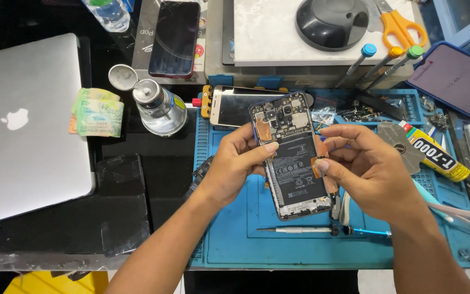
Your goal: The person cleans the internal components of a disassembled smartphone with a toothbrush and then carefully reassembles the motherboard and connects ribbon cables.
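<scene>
Opened phone (294, 158) between both hands

Both forearms are bare up to the near edge of the view, with no sleeve or cuff showing. The left hand (235, 163) and the right hand (368, 169) wear no gloves, rings, watch or wristband. The fingers (267, 147) are bare too, their nails short and unpainted. Faint hair shows along both forearms.
</scene>
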